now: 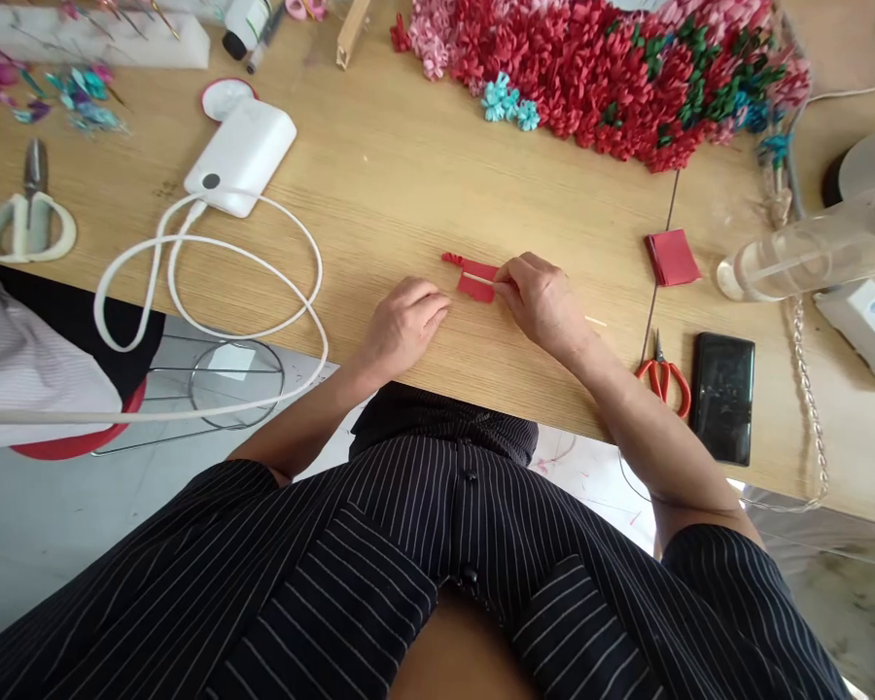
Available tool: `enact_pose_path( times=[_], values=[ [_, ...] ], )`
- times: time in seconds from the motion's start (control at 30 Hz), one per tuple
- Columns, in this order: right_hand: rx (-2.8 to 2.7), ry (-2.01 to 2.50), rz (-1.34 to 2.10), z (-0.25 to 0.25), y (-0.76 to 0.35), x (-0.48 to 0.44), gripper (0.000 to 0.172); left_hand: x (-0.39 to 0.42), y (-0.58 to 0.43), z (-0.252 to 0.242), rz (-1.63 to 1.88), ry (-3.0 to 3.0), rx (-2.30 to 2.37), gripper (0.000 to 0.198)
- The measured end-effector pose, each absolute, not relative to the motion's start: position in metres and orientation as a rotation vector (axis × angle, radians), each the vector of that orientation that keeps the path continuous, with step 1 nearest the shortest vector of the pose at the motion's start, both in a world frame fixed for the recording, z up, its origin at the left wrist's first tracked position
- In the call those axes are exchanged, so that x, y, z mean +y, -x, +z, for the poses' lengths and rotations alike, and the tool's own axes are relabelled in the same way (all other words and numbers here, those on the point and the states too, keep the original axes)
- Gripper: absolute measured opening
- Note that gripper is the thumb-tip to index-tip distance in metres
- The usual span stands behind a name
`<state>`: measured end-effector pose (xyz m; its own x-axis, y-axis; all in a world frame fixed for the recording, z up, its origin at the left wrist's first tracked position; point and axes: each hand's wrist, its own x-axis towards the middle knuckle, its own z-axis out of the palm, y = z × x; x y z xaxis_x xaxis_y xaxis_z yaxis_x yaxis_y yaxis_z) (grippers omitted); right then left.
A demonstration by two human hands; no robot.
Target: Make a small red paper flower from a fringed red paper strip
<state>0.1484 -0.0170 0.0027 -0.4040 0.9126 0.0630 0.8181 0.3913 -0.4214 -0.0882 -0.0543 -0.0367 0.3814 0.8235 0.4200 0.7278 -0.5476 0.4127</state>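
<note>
A small piece of red fabric (475,290) lies on the wooden table in front of me, with a crinkled red end at its upper left. Across it runs a thin pale stick (596,321), whose other end pokes out past my wrist. My right hand (543,299) is closed in a pinch on the stick at the fabric's right edge. Just left of the fabric, my left hand (406,326) rests low over the table with its fingers curled and tips together. Whatever those fingertips may hold is too small to make out.
Red flowers (583,68) are heaped at the back. Rightward are a red fabric stack (675,258), red-handled pliers (663,374), a black phone (723,397) and a clear cylinder (809,243). A white power bank (242,156), its looped cable and scissors (30,214) lie left. Someone sits at the left.
</note>
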Motion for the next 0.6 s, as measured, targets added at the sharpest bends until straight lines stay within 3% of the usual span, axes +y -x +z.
enact_pose_path(
  times=[0.2, 0.6],
  values=[
    [-2.37, 1.448, 0.483, -0.007, -0.147, -0.023, 0.031, -0.054, 0.084, -0.034, 0.743, -2.527, 1.41, 0.028],
    [-2.402, 1.454, 0.457, -0.007, -0.144, -0.023, 0.031, -0.062, 0.077, -0.032, 0.738, -2.635, 1.494, 0.032]
  ],
)
